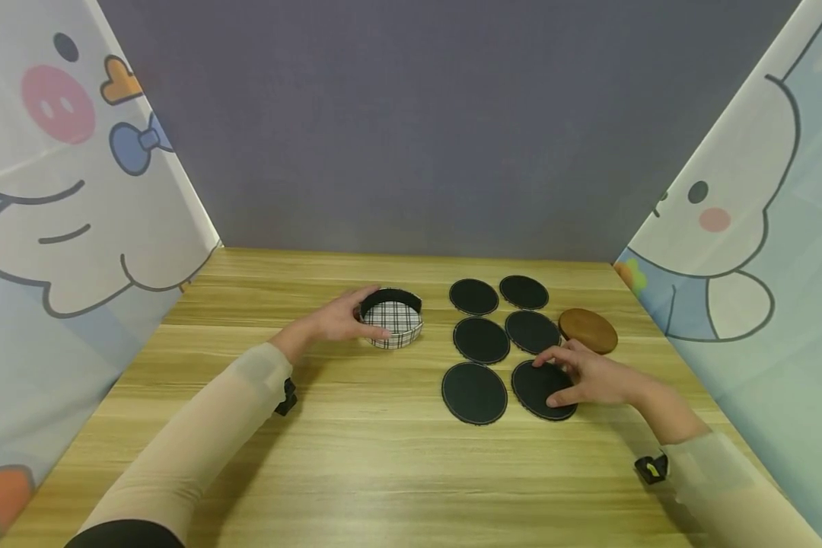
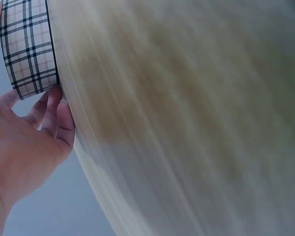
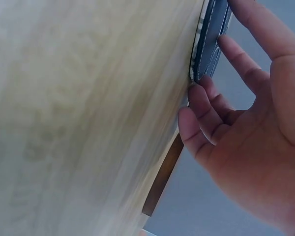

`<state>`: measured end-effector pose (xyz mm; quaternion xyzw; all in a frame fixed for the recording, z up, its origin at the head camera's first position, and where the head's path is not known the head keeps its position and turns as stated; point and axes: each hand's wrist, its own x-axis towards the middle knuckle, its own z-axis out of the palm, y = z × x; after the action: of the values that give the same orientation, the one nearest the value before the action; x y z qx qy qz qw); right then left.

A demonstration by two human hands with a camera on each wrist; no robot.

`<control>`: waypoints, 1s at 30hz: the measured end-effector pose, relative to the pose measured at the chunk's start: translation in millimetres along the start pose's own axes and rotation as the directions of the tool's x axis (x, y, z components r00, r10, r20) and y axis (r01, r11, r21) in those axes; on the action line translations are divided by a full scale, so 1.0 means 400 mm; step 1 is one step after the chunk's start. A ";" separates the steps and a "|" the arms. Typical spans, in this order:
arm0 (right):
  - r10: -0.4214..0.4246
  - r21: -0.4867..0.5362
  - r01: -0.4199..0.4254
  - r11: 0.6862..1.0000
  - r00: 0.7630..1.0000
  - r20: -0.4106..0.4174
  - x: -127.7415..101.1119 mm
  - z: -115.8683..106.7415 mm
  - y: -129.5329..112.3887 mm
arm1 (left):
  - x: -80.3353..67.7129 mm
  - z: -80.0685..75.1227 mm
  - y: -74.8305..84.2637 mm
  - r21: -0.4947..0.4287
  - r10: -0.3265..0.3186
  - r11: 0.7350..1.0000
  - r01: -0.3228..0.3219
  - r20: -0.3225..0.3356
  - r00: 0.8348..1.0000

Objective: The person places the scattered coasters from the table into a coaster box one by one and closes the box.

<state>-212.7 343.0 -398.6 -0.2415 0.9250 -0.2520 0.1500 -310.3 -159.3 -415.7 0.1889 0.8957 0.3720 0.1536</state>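
A round coaster holder (image 1: 395, 339), white with black plaid outside and a dark inner wall, stands on the table. My left hand (image 1: 345, 316) grips its left side, thumb at the front and fingers round the back; in the left wrist view fingers (image 2: 51, 110) lie by its plaid wall. My right hand (image 1: 582, 377) is over a black round coaster (image 1: 537, 392), the nearest one on the right. Thumb and index finger rest spread on its face. In the right wrist view other fingers (image 3: 201, 105) touch its stitched edge.
Several more black coasters lie flat in two columns, among them a near left one (image 1: 475, 393) and a far right one (image 1: 524, 292). A brown round disc (image 1: 589, 330) lies beyond my right hand. A grey panel (image 1: 411, 137) stands behind the wooden table (image 1: 356, 472).
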 end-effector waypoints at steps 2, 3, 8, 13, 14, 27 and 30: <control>0.005 0.008 -0.005 1.000 1.000 0.006 0.001 0.002 -0.001 | 0.000 0.000 -0.002 -0.002 0.001 1.000 -0.001 0.002 1.000; 0.007 0.015 -0.007 1.000 1.000 0.011 0.001 0.003 -0.002 | 0.000 0.001 -0.003 -0.001 0.002 1.000 -0.002 0.004 1.000; 0.018 0.033 -0.018 0.999 1.000 0.022 0.001 0.006 -0.004 | 0.004 -0.001 -0.006 0.027 0.001 1.000 -0.001 0.005 1.000; 0.011 0.014 -0.012 1.000 1.000 0.009 -0.004 0.007 -0.008 | 0.010 -0.004 -0.010 0.071 0.010 0.997 -0.010 -0.002 1.000; 0.000 0.007 0.000 1.000 1.000 0.004 -0.006 0.007 -0.008 | 0.009 -0.005 -0.010 0.063 0.009 0.998 -0.009 0.002 1.000; -0.134 -0.068 0.131 0.989 0.991 -0.030 -0.013 0.010 -0.001 | 0.006 -0.008 -0.004 -0.061 -0.019 0.998 0.021 0.042 0.999; -0.126 -0.066 0.125 0.990 0.992 -0.022 -0.013 0.011 -0.003 | 0.008 -0.007 -0.005 -0.061 -0.015 0.998 0.017 0.044 0.999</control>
<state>-206.1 343.1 -400.8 -0.3005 0.9175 -0.2343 0.1138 -315.0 -160.8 -415.5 0.1850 0.8818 0.3940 0.1818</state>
